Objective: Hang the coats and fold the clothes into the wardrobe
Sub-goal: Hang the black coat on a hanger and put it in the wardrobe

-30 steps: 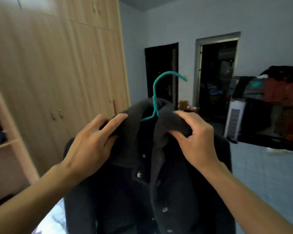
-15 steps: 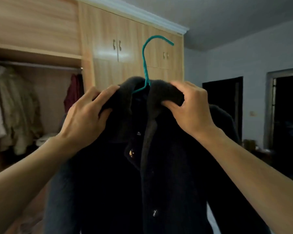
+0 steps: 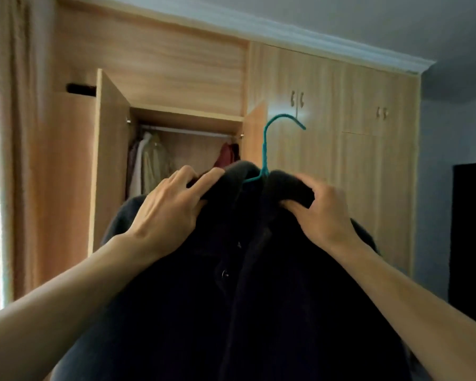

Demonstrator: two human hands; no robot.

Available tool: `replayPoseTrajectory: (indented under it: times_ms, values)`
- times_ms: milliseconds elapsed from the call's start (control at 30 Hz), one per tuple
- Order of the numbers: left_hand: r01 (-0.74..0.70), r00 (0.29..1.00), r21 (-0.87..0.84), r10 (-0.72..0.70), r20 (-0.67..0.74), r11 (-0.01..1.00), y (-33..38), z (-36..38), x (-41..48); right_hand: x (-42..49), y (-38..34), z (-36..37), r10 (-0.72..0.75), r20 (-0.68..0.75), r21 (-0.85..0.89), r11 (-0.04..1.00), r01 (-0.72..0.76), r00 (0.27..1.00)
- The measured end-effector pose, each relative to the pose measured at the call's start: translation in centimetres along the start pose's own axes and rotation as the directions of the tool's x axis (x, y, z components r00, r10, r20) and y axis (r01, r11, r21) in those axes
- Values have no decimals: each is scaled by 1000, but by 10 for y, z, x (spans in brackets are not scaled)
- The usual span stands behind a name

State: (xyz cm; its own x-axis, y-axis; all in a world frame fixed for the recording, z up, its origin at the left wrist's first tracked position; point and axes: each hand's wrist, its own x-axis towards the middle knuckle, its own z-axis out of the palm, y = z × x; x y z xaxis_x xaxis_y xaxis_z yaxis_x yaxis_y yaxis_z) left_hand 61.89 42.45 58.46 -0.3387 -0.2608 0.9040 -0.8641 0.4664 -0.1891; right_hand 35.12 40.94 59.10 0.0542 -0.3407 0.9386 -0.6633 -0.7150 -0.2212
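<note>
Holding the dark coat raised in front of the open wardrobe, you have it seated on the teal hanger, with the hook standing free above the collar. Left grip: fingers curled over the collar and shoulder on that side, clamped on the fabric. Right grip: thumb under and fingers over the other collar fold, pinching it. The coat reads as thick, fleecy and soft, probably fairly heavy. Expect it to sag, and it may slide on so thin a hanger. Judgement: take the load at the shoulders just beside the hook, not lower on the cloth. The hanger looks slim and likely flexes under weight. The rail shows inside the wardrobe, with pale garments at its left and a red one at its right. The span between them appears free, though dim light makes that uncertain. The coat is not yet hung, and the hook is apart from the rail.
</note>
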Motion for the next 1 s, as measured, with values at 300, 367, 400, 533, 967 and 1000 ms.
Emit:
replayPoseTrajectory:
  times_ms: [300, 367, 400, 533, 967, 1000]
  values:
    - [86, 994, 156, -95, 50, 984, -72, 22, -40, 7, 34, 132, -3, 147, 212, 977, -29, 989]
    - [77, 995, 201, -89, 52, 977, -80, 32, -37, 13, 49, 151, -6, 136, 257, 966, -30, 991]
    - [70, 994, 221, -86, 62, 973, -83, 38, -35, 16, 56, 160, -6, 132, 288, 957, -32, 991]
    - [69, 992, 244, -93, 88, 967, -98, 69, -18, 37, 91, 191, -32, 100, 342, 940, -4, 994]
    - [133, 975, 308, -179, 128, 942, -162, 211, 37, 100, 222, 278, -133, 136, 410, 910, 67, 982]
    - [140, 974, 299, -186, 130, 944, -169, 221, 36, 103, 230, 287, -148, 149, 408, 910, 76, 978]
